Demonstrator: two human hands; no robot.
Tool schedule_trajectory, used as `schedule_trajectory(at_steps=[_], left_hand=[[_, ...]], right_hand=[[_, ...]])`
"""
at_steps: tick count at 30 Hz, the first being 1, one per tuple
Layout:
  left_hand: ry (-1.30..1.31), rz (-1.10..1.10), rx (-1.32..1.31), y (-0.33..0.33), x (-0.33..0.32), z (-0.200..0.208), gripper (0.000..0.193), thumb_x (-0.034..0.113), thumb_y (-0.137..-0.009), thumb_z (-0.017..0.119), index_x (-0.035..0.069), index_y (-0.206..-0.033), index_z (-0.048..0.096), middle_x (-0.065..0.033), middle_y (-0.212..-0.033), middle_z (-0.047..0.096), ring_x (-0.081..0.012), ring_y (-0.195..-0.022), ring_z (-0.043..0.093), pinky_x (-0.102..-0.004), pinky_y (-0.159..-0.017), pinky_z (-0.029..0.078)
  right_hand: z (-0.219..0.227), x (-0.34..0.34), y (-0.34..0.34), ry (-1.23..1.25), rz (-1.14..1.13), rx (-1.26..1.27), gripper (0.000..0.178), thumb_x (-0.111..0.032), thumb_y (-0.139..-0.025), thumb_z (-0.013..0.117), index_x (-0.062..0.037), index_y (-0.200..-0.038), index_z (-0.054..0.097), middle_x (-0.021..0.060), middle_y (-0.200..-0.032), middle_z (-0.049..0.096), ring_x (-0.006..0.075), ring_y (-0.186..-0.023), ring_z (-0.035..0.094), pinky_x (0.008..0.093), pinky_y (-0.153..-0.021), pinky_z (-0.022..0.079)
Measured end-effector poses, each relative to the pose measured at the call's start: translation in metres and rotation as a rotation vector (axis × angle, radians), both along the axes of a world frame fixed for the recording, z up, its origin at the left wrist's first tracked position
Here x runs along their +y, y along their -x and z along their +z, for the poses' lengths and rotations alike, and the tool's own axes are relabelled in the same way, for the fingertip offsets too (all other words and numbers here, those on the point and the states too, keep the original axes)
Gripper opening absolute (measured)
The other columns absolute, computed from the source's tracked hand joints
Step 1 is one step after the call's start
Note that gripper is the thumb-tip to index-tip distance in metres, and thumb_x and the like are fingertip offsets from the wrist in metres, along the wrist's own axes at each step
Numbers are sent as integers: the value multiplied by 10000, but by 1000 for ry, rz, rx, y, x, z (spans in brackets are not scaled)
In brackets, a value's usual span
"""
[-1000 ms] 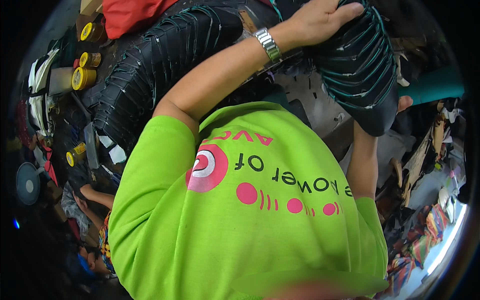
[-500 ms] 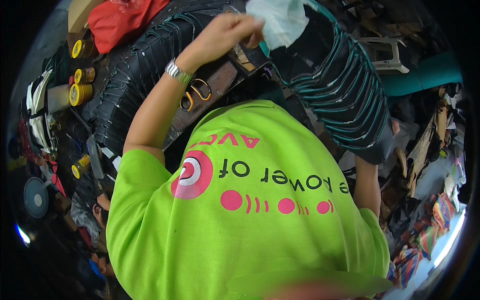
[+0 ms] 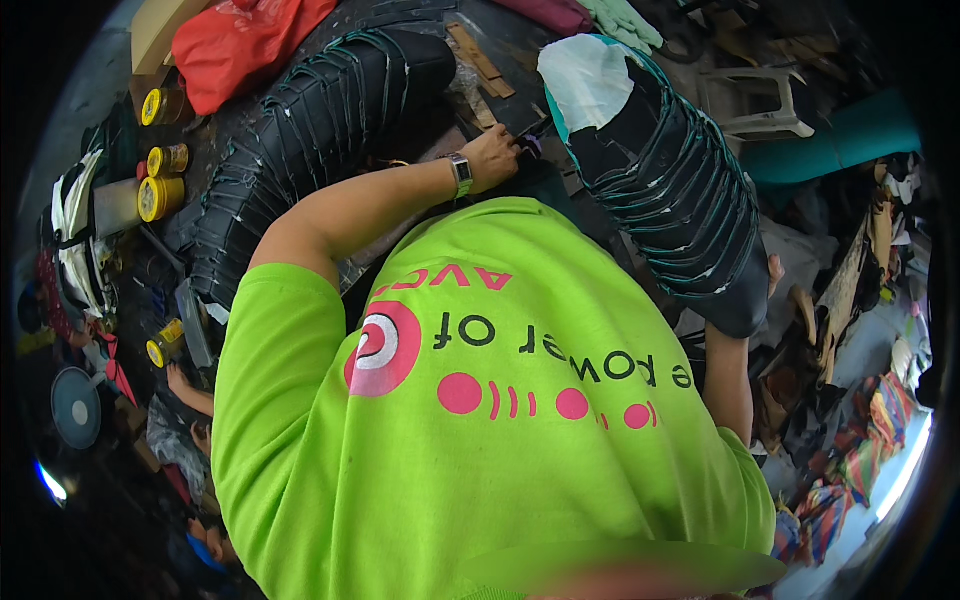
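Note:
My left hand [image 3: 493, 158], with a watch on the wrist, reaches across a dark work surface in front of me. Its fingers are curled down, and whatever they hold is hidden. On the right, my right hand [image 3: 774, 273] grips the near end of a long stack of nested black pieces [image 3: 680, 190] with teal edges; only some fingertips show past it. A pale whitish sheet [image 3: 590, 80] lies on the stack's far end. Left of my left arm, a similar curved stack of black pieces [image 3: 300, 140] rests on the surface.
Several yellow-lidded jars [image 3: 161, 198] stand at the left, near a red plastic bag [image 3: 240, 50]. Wooden strips [image 3: 480, 62] lie ahead. A white plastic stool [image 3: 760, 105] and a teal roll [image 3: 830, 150] are at the far right. Another person's arm [image 3: 190, 390] shows at the left.
My left hand has let go of the pale sheet and moved down to the work surface. The sheet now lies on the stack. My left forearm now covers the orange-handled scissors.

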State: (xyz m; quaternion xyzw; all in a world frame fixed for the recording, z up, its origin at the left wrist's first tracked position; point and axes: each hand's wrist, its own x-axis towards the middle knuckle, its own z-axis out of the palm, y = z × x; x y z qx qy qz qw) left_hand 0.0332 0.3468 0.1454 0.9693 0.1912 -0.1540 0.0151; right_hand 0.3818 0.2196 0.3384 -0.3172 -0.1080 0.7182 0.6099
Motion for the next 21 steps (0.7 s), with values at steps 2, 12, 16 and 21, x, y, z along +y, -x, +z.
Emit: schedule_trajectory(at_steps=[2,12,16,21], left_hand=[[195,139,1,-1,4,7,169,205,-851,578,118,-910,711,-70,-1009,681,-250,-954,641,-390,-812,471],[1228,966,-1354,84,59,118,169,158,-978,568,58,-1110,597,-11,-902,621,-77,-840,607,-187,-739,472],[1415,995,-1621,96,54,132,298,154,-966,586,46,-1243,574,8,-916,601,-75,-810,593,-175,-721,465],[1392,974,-1462,98,37,134,255,168,-973,583,26,-1183,613,-4,-952,591,-82,-846,564,-198,-788,470]], right_hand=[[1,-1,2,1,0,18,678,-397,-880,531,44,-1382,414,200,-1369,515,341,-1219,536,438,-1072,393],[6,-2,14,-72,34,45,699,-378,-857,544,67,-1378,405,218,-1364,511,344,-1218,536,440,-1072,393],[5,16,32,-120,129,72,704,-368,-848,548,77,-1374,404,223,-1357,515,345,-1212,541,439,-1068,398],[-5,45,66,-23,223,170,679,-349,-846,554,67,-1366,422,215,-1330,540,345,-1172,573,434,-1046,427]])
